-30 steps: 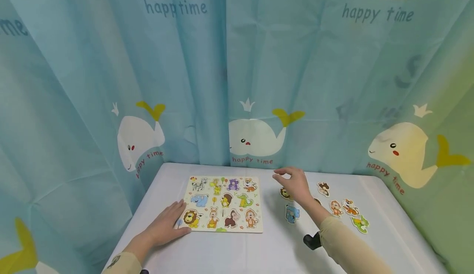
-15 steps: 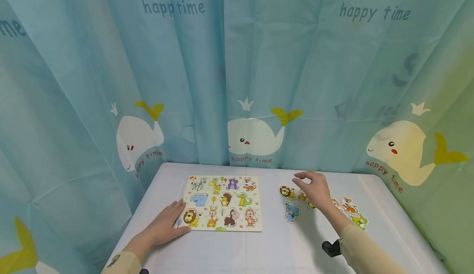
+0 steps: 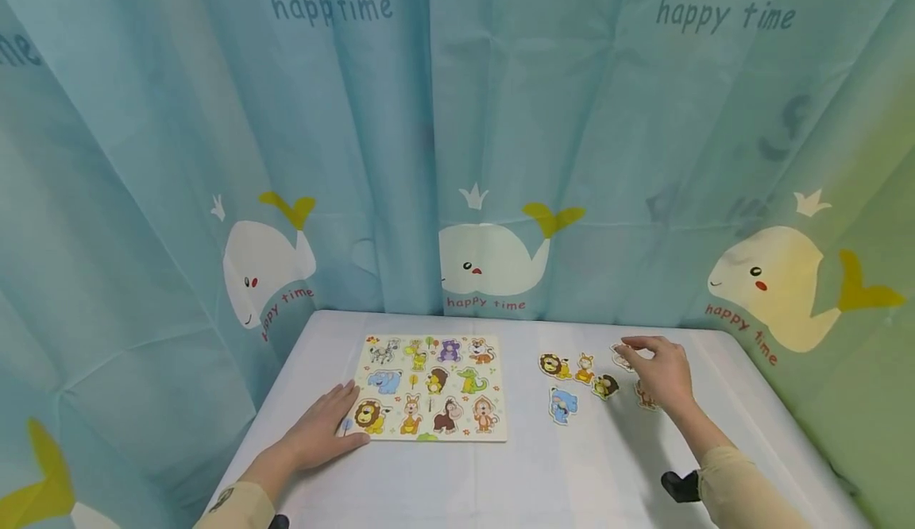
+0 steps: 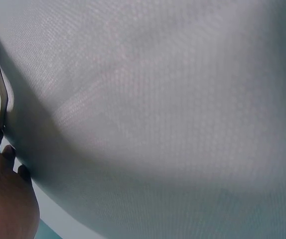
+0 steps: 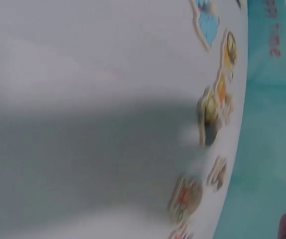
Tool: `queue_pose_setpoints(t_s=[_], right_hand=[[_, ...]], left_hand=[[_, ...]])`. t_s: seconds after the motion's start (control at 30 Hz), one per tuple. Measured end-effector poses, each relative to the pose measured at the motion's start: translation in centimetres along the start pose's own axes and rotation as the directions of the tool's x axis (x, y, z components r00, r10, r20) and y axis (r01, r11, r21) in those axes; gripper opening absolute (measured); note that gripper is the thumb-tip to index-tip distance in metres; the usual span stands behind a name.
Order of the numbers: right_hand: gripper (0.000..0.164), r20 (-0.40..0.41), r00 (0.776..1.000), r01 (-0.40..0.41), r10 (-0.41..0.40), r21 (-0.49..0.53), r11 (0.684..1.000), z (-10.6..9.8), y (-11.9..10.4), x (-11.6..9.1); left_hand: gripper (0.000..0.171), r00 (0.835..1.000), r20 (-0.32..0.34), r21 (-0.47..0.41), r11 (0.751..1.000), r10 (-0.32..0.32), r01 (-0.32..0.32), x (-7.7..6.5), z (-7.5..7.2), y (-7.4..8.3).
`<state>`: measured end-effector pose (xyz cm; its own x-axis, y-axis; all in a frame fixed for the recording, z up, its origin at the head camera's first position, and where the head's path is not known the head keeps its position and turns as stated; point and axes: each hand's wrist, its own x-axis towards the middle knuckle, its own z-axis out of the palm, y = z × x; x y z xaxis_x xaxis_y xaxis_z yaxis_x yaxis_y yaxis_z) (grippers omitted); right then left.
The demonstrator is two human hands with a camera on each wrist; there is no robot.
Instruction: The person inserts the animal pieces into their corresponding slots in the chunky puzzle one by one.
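Note:
My left hand (image 3: 319,427) rests on the left edge of a flat animal puzzle board (image 3: 493,435), with the thumb at its front-left corner. Part of that hand (image 4: 8,199) and the board's edge show in the left wrist view. My right hand (image 3: 658,374) hovers over the puzzle pieces at the right, fingers loosely bent and nothing held. Its fingertips overlap a brown-and-white piece (image 3: 620,357) in the head view. A monkey piece (image 3: 646,395) lies partly hidden below the palm. In the right wrist view, fingertips (image 5: 285,226) show apart from the pieces on the table.
Between board and right hand lie a lion piece (image 3: 552,365), a kangaroo piece (image 3: 584,368), a hedgehog piece (image 3: 605,387) and a blue elephant piece (image 3: 562,405). A light blue whale-print curtain (image 3: 400,156) hangs behind the white table (image 3: 429,481).
My right hand has moved right from beside the board, across the loose pieces. It now covers the tiger and crocodile pieces; the lion, kangaroo and hedgehog are uncovered. The left hand stays put.

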<state>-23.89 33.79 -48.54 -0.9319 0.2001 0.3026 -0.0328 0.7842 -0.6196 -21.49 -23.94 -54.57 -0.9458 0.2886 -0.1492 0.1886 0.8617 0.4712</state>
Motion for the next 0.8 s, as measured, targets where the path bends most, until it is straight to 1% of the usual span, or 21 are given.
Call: queue_pose_setpoints(t_s=[0.13,0.27,0.33,0.47,0.7,0.8], right_hand=[[0.040,-0.013,0.999,-0.051,0.051,-0.012,0.999,-1.0,1.3,-0.1],[0.041,-0.033,0.998,-0.061,0.061,-0.013,0.998,-1.9,2.5,-0.3],[0.042,-0.033,0.997,-0.064,0.063,-0.023,0.998,-2.3,3.0,-0.4],[0.044,-0.028,0.995,-0.095,0.094,-0.048,0.994,-3.0,4.0,-0.6],[0.045,-0.023,0.993,-0.114,0.112,-0.095,0.989,-3.4,6.0,-1.1],[0.046,-0.004,0.991,-0.132,0.132,-0.100,0.986,-3.4,6.6,-1.3]], left_hand=[[0.100,1.000,0.004,0.000,1.000,0.004,-0.004,0.0,-0.1,0.0],[0.100,1.000,0.002,0.000,1.000,0.008,-0.008,0.0,-0.1,0.0],[0.100,1.000,-0.002,0.002,1.000,0.012,-0.012,0.0,-0.1,-0.1],[0.100,1.000,-0.008,0.005,1.000,0.023,-0.023,0.1,0.0,-0.1],[0.100,1.000,-0.011,0.004,1.000,0.029,-0.028,0.0,0.0,-0.1],[0.100,1.000,-0.009,0.001,1.000,0.028,-0.028,-0.1,0.0,-0.1]])
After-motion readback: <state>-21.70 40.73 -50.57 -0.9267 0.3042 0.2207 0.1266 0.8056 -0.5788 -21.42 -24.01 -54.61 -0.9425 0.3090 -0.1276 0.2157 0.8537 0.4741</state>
